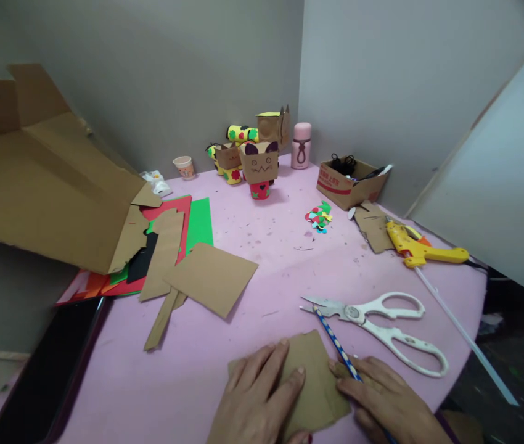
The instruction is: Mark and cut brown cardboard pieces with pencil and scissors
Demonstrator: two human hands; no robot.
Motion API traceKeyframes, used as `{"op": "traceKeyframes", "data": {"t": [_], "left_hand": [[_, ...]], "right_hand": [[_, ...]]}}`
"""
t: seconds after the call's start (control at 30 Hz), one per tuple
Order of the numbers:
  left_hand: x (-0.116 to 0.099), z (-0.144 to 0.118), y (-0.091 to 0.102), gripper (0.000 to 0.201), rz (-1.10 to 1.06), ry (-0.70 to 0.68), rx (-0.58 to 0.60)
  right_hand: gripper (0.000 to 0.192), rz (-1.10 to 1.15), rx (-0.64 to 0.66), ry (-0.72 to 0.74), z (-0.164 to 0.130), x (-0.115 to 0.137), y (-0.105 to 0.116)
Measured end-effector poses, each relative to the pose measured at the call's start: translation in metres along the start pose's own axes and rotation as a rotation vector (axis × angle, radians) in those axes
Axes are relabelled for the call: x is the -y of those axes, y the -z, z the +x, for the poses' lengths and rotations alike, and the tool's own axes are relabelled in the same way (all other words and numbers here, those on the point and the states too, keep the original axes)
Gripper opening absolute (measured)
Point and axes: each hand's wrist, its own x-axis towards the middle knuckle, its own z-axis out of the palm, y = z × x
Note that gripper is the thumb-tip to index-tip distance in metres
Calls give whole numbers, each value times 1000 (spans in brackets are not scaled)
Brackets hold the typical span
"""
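Cardboard piece (311, 376) lies at the near edge of the pink table (243, 246), pinned flat under the spread fingers of the left hand (257, 401). The right hand (391, 401), closed on a blue pencil (336, 345), apparently rests its tip on the piece's right edge. White scissors (382, 324) lie just beyond, a yellow glue gun (421, 246) near the table's right edge.

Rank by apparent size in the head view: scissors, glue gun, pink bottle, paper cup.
1. scissors
2. glue gun
3. pink bottle
4. paper cup
The bottle and cup stand farthest from the camera, so their true sizes are unsure.
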Motion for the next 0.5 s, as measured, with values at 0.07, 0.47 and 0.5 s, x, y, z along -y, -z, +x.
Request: {"op": "traceKeyframes", "data": {"t": [0.07,0.47,0.5], "left_hand": [[-1,1,1,47,-9,5,13],[-3,8,6,44,-44,10,50],[-3,9,7,44,-47,10,58]], "right_hand": [[23,-17,30,-15,-1,0,1],[20,1,69,30,1,-3,5],[20,-2,75,37,1,-3,4]]}}
